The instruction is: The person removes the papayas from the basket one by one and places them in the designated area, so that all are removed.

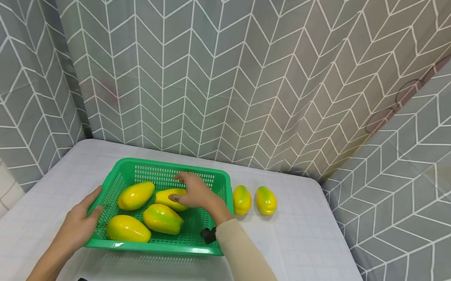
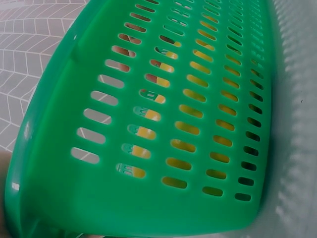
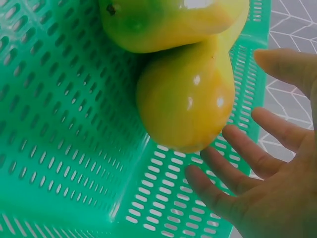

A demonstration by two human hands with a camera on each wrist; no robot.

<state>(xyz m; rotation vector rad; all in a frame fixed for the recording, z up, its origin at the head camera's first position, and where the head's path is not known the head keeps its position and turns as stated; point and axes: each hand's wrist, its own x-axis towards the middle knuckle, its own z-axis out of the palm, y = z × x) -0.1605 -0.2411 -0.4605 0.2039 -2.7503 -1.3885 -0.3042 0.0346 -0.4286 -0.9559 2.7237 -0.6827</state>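
A green plastic basket [image 1: 156, 249] with slotted walls stands on the table and contains several yellow-green papayas [image 1: 136, 196]. My left hand [image 1: 79, 225] holds its left rim, the thumb spread from the fingers; the left wrist view mostly shows the slotted outer wall [image 2: 54, 198]. Inside the basket, my right hand [image 1: 195, 193] hovers around the back papaya [image 1: 166, 198] and holds nothing. In the right wrist view that hand [image 3: 267, 173] has its fingers spread beside a papaya [image 3: 185, 99], fingertips close to its rounded end; whether they touch cannot be told.
Two more papayas [image 1: 242, 200] [image 1: 266, 201] lie on the white-covered table [image 1: 301, 249], right of the basket. Grey curtains [image 1: 228, 63] with white chevron lines hang behind the table and along both sides.
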